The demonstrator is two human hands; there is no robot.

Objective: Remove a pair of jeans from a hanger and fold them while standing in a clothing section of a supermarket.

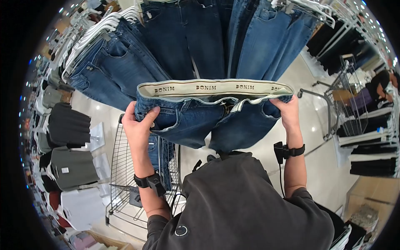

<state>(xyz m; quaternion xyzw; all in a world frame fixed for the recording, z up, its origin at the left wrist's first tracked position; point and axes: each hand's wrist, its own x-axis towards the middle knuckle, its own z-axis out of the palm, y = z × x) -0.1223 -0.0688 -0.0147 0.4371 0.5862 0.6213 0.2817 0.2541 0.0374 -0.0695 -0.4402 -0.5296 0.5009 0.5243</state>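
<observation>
A pair of dark blue jeans (pixel 246 129) hangs stretched out in front of my body, with the pale printed inner waistband facing up. My left hand (pixel 138 125) grips the waist at its left end, thumb on the front beside the pocket and the other fingers round the side. At the right end, my right hand (pixel 287 109) holds the waist near the other pocket, with its thumb inside the band. The fly at the middle looks undone. The legs drop away below the waist and are partly hidden.
Jeans on white hangers (pixel 108 23) hang on a rack just ahead. A wire cart (pixel 118 156) with folded jeans (pixel 154 150) stands at my left. Another cart (pixel 333 98) is at the right. Garment racks line both sides, and a person (pixel 381 85) is at the far right.
</observation>
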